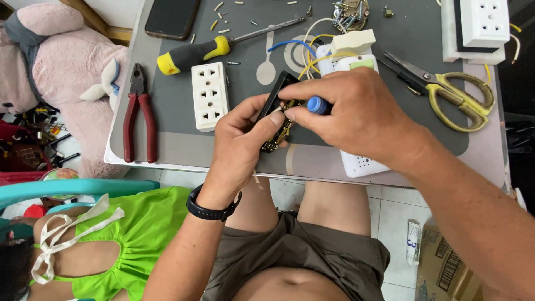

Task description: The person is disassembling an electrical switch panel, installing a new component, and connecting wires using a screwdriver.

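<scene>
Black socket insert [277, 114] with brass contacts sits at the near edge of the desk [167, 146], clamped in the left hand [237, 147] by thumb and fingers. Right hand [356, 114] is closed around a small blue-capped screwdriver [316, 105], its tip hidden at the brass. Good practice, I judge: keep the tool square to the screw, press lightly, brace the insert firmly. White triple socket [209, 96] lies just left; yellow scissors [446, 95] far right.

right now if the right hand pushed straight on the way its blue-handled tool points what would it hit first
Most likely the black socket part, which the left hand holds. The right hand aims the small blue-handled screwdriver leftward at its brass fittings; the tip is hidden, so contact may already exist.
</scene>
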